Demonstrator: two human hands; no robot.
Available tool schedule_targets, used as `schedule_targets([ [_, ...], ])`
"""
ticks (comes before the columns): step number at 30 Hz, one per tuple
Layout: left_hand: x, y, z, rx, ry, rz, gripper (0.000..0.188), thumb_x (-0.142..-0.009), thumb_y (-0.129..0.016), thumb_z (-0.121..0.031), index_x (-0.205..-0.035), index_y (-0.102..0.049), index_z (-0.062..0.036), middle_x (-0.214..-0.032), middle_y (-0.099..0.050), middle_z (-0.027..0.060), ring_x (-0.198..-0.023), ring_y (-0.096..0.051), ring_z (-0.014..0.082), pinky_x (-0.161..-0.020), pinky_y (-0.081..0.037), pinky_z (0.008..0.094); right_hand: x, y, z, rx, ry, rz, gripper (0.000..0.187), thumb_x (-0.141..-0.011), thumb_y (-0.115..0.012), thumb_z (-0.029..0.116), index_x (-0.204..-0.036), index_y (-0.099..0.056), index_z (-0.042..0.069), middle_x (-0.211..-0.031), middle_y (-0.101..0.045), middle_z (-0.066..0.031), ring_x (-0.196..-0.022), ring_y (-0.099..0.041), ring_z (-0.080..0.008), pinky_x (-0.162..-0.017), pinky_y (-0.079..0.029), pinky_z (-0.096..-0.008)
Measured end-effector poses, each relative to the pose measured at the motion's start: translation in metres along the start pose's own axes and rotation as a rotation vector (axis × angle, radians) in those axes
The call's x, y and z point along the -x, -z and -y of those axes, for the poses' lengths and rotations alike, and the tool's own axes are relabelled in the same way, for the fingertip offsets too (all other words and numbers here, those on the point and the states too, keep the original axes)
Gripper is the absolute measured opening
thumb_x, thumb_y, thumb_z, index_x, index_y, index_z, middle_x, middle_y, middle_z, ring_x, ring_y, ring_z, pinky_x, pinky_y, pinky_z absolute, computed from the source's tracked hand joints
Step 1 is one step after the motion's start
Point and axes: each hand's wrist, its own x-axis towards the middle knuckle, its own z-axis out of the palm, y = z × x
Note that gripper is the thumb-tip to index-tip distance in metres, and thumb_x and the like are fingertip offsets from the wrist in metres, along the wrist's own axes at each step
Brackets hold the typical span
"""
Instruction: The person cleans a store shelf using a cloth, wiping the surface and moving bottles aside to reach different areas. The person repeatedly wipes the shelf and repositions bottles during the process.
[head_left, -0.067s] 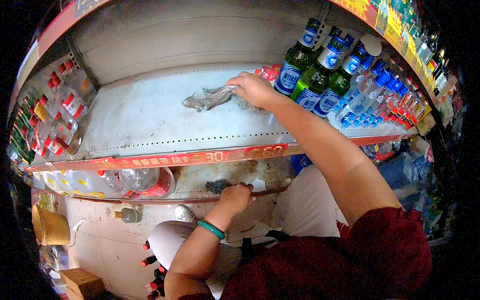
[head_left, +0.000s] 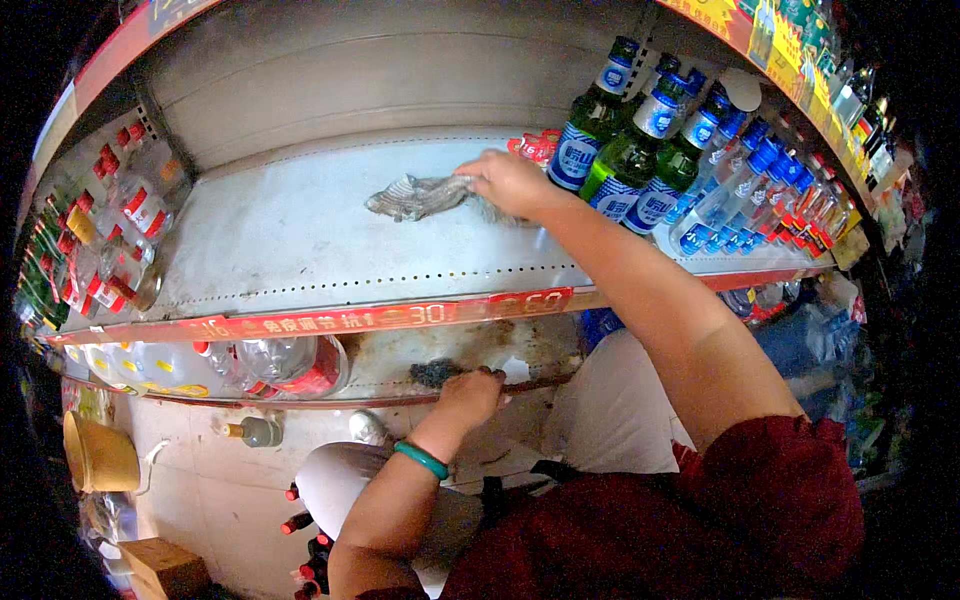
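Right fingers [head_left: 480, 170] pinch a grey rag [head_left: 415, 198] near blue-labelled green bottles [head_left: 577, 156] — left fingers [head_left: 490, 384], I cannot tell.

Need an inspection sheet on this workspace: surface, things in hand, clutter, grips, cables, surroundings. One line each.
Surface: pale shelf has dark specks; lower shelf brown-stained.
Things in hand: crumpled grey cloth, on the pale shelf.
Clutter: dark clump on the lower shelf; small bottle lying on the floor.
Grips: right grip closed on the grey cloth; left grip beside the dark clump, closure unclear.
Cables: none certain; white strip on the floor, unidentified.
Surroundings: blue-labelled green bottles right, red-capped bottles left.
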Motion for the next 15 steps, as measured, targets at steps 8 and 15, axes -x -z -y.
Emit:
schedule_targets([
  [8, 0.002, -0.006, -0.005, -0.038, -0.018, 0.004, 0.031, -0.084, -0.055, -0.032, -0.101, -0.058, -0.0061, -0.094, -0.062, 0.0179, -0.09, -0.06, 0.0343, -0.074, -0.049, 0.0448, 0.038, -0.002, 0.03, -0.028, 0.298, 0.184, 0.028, -0.078, -0.06, 0.015, -0.105, -0.065, 0.019, -0.096, -0.058, -0.0067, -0.082, -0.059, -0.0266, -0.072, -0.048, -0.0371],
  [15, 0.009, -0.003, -0.005, -0.043, 0.01, 0.047, 0.031, -0.082, -0.057, -0.033, -0.098, -0.062, -0.0066, -0.092, -0.064, 0.0164, -0.089, -0.062, 0.0336, -0.073, -0.05, 0.046, 0.045, 0.017, 0.014, 0.033, 0.203, 0.279, 0.036, -0.077, -0.057, 0.014, -0.113, -0.058, 0.016, -0.102, -0.055, -0.0148, -0.089, -0.056, -0.0332, -0.078, -0.045, -0.0411],
])
